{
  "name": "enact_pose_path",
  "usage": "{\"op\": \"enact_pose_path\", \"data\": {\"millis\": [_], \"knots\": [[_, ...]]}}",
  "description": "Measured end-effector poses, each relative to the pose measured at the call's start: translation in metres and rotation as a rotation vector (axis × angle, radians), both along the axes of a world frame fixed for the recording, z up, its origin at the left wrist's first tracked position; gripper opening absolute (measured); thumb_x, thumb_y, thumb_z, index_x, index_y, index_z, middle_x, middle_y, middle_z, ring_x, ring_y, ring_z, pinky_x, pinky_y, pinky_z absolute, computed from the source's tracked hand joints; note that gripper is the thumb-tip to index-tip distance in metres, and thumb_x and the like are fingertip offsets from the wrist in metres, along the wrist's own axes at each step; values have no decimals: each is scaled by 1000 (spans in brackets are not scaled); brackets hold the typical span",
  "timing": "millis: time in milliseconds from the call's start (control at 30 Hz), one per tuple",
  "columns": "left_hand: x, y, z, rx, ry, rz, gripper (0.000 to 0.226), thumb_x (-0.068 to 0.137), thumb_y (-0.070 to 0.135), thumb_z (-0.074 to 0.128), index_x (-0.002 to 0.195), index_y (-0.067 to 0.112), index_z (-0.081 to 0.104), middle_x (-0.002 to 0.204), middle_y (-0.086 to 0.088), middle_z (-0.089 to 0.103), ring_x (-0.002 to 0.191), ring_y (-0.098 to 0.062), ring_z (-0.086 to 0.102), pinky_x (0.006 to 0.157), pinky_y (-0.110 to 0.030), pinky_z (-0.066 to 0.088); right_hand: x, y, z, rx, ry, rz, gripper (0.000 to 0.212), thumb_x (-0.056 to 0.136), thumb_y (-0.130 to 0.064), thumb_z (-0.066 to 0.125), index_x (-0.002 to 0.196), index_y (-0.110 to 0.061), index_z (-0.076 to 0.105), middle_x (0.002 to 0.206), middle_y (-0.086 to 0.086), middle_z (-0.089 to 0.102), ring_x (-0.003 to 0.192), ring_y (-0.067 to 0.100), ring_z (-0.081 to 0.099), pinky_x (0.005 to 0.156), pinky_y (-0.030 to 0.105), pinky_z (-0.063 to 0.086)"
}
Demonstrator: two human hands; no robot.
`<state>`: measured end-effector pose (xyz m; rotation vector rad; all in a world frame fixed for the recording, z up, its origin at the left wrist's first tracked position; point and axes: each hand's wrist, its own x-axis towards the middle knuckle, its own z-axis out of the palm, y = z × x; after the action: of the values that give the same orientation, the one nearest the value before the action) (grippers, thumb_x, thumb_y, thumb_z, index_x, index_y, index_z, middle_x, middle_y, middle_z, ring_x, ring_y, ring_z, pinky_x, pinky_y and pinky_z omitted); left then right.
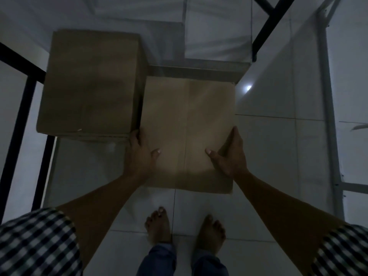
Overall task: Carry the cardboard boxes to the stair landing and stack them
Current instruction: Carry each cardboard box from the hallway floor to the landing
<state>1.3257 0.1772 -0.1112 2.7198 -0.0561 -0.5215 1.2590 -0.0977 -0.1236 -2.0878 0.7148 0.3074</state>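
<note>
A closed brown cardboard box [187, 124] with a centre seam sits low on the tiled landing, just ahead of my bare feet. My left hand [140, 151] grips its left side, thumb lying on the top. On the opposite side my right hand [231, 154] grips the right edge, thumb also on top. A taller, darker cardboard box [91, 82] stands directly to the left, its side touching the box I hold. The light is dim.
A stair step [199, 70] rises right behind the boxes. Black railing bars [20, 120] run along the left, and another black bar [266, 24] crosses the top right. A white metal frame [330, 116] stands at the right. Pale floor tiles [278, 156] stretch to the right.
</note>
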Motion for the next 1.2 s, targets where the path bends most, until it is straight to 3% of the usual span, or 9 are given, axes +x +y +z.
{"op": "enact_pose_path", "data": {"millis": [67, 133, 200, 333, 467, 633, 833, 1000, 1200], "knots": [[-21, 8, -2, 46, -88, -274, 95, 83, 58, 57, 158, 13, 21, 163, -19, 15, 148, -40, 16, 115, -56, 26, -14, 5, 7, -154, 35, 179, 127, 72, -74, 74, 163, -25, -1, 171, 6, -6, 155, 33, 5, 120, 58, 24], [-34, 14, -6, 107, -114, -524, 100, 78, 75, 52, 157, 17, 27, 165, -20, 11, 151, -41, 10, 117, -61, 23, -29, 8, 10, -331, 49, 452, 127, 68, -92, 50, 163, -26, -1, 169, 10, -18, 155, 36, -8, 121, 63, 12], [-40, 16, -6, 159, -84, -658, 107, 74, 86, 44, 157, 22, 26, 165, -22, 8, 151, -44, 7, 115, -65, 23, -42, 9, 10, -435, 99, 665, 130, 64, -98, 39, 163, -27, -5, 166, 11, -27, 153, 36, -21, 120, 67, 3], [-44, 17, -12, 241, -30, -733, 122, 65, 89, 56, 160, 28, 10, 165, -22, -8, 150, -46, -5, 117, -62, 10, -59, 12, 5, -486, 124, 907, 140, 62, -89, 64, 161, -30, -15, 162, 11, -37, 149, 35, -32, 117, 68, -3], [-38, 16, -16, 283, -52, -722, 126, 61, 78, 72, 160, 26, 14, 164, -25, -2, 149, -49, 2, 116, -64, 15, -54, 17, -2, -530, 95, 891, 130, 71, -71, 73, 162, -28, -9, 165, 14, -28, 151, 38, -26, 116, 74, 11], [-3, 12, -14, 335, -40, -691, 126, 62, 67, 80, 160, 28, 10, 164, -24, -5, 149, -49, 1, 116, -62, 17, -16, 19, -2, -550, 85, 890, 126, 73, -69, 72, 163, -28, -6, 166, 13, -26, 152, 39, -23, 117, 72, 12], [51, 6, -8, 438, -53, -659, 122, 72, 62, 76, 158, 32, -5, 163, -23, -15, 150, -47, -2, 120, -55, 10, 46, 25, 1, -566, 96, 890, 131, 72, -67, 76, 161, -29, -13, 165, 11, -30, 152, 36, -24, 118, 71, 9], [83, 7, -6, 523, -100, -645, 120, 71, 60, 78, 159, 33, 1, 164, -25, -1, 148, -50, 12, 117, -60, 16, 85, 29, 0, -571, 105, 893, 132, 72, -67, 77, 160, -30, -14, 165, 11, -31, 151, 37, -26, 119, 70, 7], [105, 9, -6, 555, -84, -600, 113, 78, 63, 68, 156, 39, -11, 165, -16, -12, 150, -44, 4, 114, -65, 20, 111, 32, 0, -579, 112, 889, 132, 73, -66, 77, 160, -29, -14, 164, 11, -31, 151, 37, -26, 119, 69, 5]]}}
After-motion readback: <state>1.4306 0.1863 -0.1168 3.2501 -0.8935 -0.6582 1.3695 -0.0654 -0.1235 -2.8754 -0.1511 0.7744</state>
